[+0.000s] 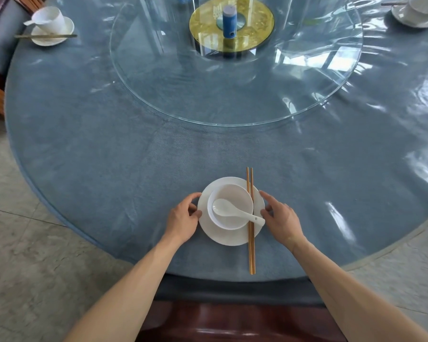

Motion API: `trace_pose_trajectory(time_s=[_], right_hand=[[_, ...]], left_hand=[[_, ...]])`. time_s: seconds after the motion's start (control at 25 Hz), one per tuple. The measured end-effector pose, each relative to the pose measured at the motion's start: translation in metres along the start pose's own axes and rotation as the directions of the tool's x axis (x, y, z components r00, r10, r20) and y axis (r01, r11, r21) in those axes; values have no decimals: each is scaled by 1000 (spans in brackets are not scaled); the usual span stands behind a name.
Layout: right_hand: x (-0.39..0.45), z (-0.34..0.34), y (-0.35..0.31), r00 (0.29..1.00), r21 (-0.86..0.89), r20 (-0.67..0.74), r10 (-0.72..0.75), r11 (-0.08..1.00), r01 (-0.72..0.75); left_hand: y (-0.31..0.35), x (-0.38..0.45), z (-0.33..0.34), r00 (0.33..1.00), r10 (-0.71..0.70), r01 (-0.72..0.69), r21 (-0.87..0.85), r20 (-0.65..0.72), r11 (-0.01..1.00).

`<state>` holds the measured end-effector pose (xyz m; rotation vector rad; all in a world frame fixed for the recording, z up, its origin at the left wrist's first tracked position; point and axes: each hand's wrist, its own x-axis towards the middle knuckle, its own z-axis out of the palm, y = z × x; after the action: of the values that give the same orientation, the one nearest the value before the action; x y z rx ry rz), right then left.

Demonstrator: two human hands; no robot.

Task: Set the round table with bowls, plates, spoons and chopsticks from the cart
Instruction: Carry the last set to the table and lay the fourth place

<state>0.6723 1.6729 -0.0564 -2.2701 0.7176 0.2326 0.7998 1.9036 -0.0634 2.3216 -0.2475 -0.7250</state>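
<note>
The left hand (183, 218) and right hand (281, 217) lightly pinch opposite rims of the white round plate (229, 236) carrying white bowl (230, 206), white ceramic spoon (235, 211) and golden chopsticks (250, 218); two farther settings beyond this plate seem laid, more probably remaining.

**Place setting held at both sides**

A white plate (229, 236) is seen on the blue counter (109, 144), a bowl (230, 206) stood on it, a spoon (235, 211) laid in the bowl with its handle over the rim. Chopsticks (251, 248) are laid across the plate's right side. The plate's edge is touched by the left hand (183, 219) and the right hand (281, 218), fingers curved. Two further settings (51, 27) (416, 13) are set beyond a glass turntable (232, 90).
</note>
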Motion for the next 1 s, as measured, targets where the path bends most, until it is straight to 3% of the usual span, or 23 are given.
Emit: trace_pose_trajectory(time_s=[1.0], right_hand=[[-9,11,6,1000,-72,-29,-3,997,1]], left_hand=[[-2,-8,0,999,9,-9,-9,33,1000]])
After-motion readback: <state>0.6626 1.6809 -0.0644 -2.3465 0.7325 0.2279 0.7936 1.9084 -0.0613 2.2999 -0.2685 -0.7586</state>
